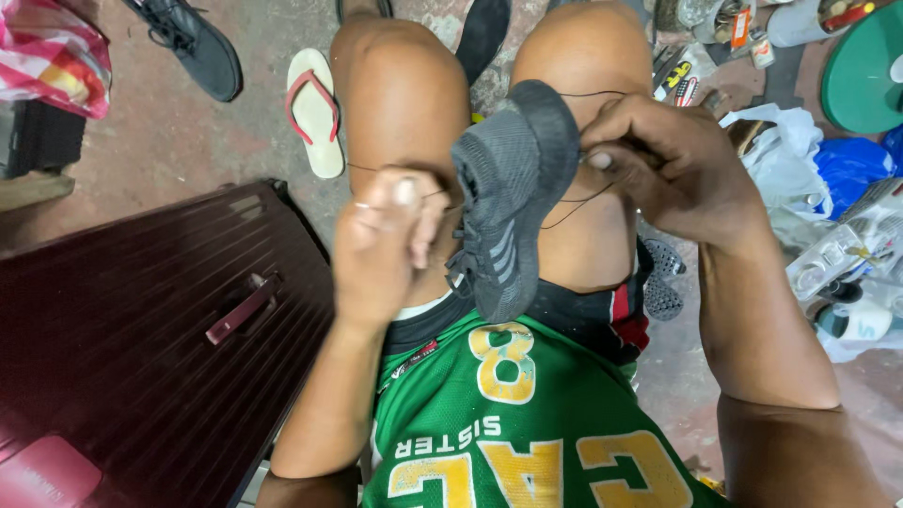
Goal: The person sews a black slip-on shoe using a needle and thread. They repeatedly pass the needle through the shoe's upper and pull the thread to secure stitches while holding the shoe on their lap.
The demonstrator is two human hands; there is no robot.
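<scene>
The stitching step is in hand: the right hand grips the grey shoe at its heel, at 3 o'clock of it; the left hand, at 9 o'clock, pinches the black thread closed. I judge the next pull needs steady tension.

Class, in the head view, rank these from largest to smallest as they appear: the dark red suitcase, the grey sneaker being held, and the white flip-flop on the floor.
1. dark red suitcase
2. grey sneaker, though nearer the camera
3. white flip-flop
</scene>
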